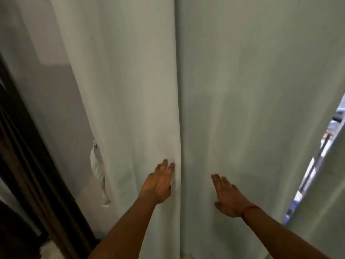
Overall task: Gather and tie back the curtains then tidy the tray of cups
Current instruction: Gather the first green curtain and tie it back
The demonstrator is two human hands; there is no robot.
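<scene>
Head view:

- Two pale curtain panels hung closed and filled almost the whole view, meeting in a vertical seam near the middle.
- The left curtain panel (130, 90) fell in soft folds just left of the seam. The right curtain panel (257, 90) hung flatter on the other side.
- The left hand (160, 182) reached forward on a bare forearm with its fingers straight and close together. The fingertips lay against the left panel right beside the seam, where the cloth puckered slightly. It gripped nothing.
- The right hand (228, 195) was spread flat, palm toward the right panel, with fingers straight and the thumb stuck out to the side. It seemed to rest on the cloth, and no fabric was gathered in it.
- The two hands were near each other, one on each side of the seam, low on the curtains.
- A red thread (250, 209) circled the right wrist.
- A narrow white fabric strip (98, 172) hung loose at the outer edge of the left panel, against a pale wall (61, 109).
- A dark wooden frame (28, 156) ran slantwise down the left side.
- At the far right, a bright gap (317, 165) opened past the right panel's edge. What lay beyond it was too blurred to make out.
</scene>
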